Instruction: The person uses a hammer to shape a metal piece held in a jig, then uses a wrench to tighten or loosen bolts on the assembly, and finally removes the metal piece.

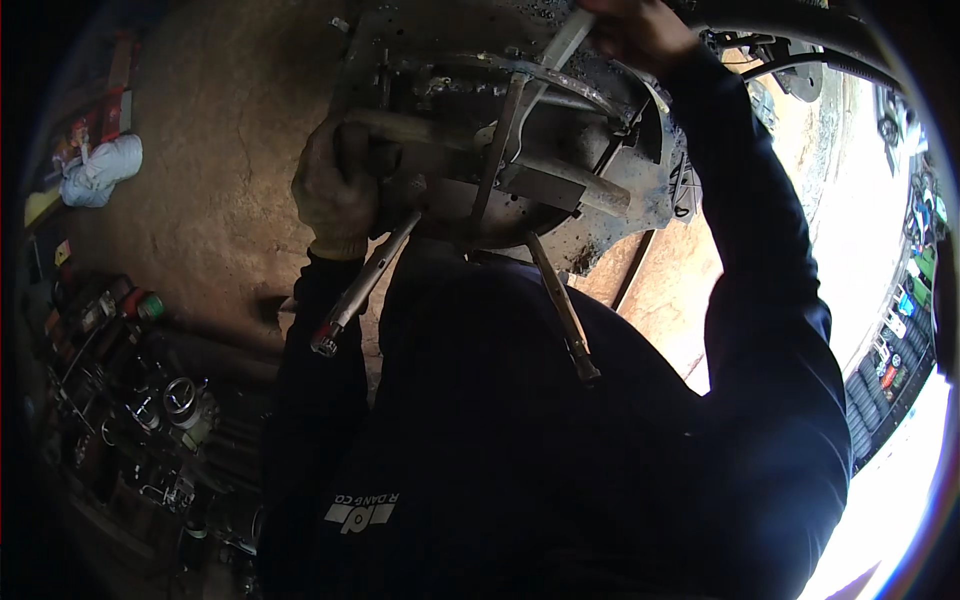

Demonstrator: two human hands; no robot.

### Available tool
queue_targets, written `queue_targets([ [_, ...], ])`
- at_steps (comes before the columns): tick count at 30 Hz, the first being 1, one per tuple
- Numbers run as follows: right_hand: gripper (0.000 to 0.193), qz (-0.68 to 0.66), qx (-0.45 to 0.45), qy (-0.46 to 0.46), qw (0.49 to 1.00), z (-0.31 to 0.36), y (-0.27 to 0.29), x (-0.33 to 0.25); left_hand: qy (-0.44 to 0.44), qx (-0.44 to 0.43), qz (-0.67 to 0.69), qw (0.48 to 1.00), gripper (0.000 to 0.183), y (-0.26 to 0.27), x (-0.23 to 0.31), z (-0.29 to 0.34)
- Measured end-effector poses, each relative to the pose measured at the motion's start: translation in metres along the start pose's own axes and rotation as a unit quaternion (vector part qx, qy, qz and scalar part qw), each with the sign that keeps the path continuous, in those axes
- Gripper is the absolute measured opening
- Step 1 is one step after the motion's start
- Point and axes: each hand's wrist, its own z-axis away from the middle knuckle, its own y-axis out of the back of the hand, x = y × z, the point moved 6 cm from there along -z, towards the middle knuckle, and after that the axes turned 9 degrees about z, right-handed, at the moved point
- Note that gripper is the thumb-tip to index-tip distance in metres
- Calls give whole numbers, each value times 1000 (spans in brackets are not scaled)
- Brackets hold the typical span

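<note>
We see the metal frame (497,150) at twelve o'clock, our right hand (642,35) at one grasping the pale bar (562,50), our left hand (335,190) at ten curled by the tube (420,130), hold too shadowed to tell; steadying both ends seems wise.

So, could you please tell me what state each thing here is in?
Left hand: curled around the pipe
Right hand: closed on the flat bar, partly cut off
Flat bar: slanted
Pipe: lying crosswise
Metal plate: dark-spotted
Lower-left rod: slanted
Lower-right rod: slanted
</note>
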Motion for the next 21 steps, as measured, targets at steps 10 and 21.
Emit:
queue_targets([
  [10, 17, -171, 11, 28, 985, 67, 21, 26, -69, -10, 25, 997, 23, -6, 15, -4],
  [21, 21, -444, 112, 171, 872, 107, 93, 82, 199, -140, 309, 919, 21, 51, 11, -18],
])
